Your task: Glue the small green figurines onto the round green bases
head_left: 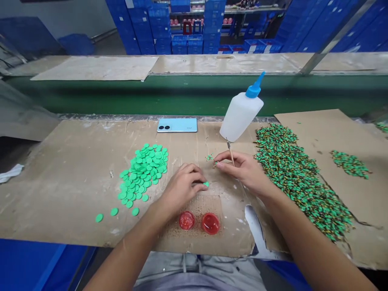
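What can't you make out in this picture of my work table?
All in the head view:
Green disc: mostly covered by the left hand's fingers.
Tiny piece at the right hand's fingertips: too small, partly covered.
Stick: partly hidden by the right hand.
Phone: screen hidden underneath; lettering too small.
Far-right pile: cut off by the picture's right edge.
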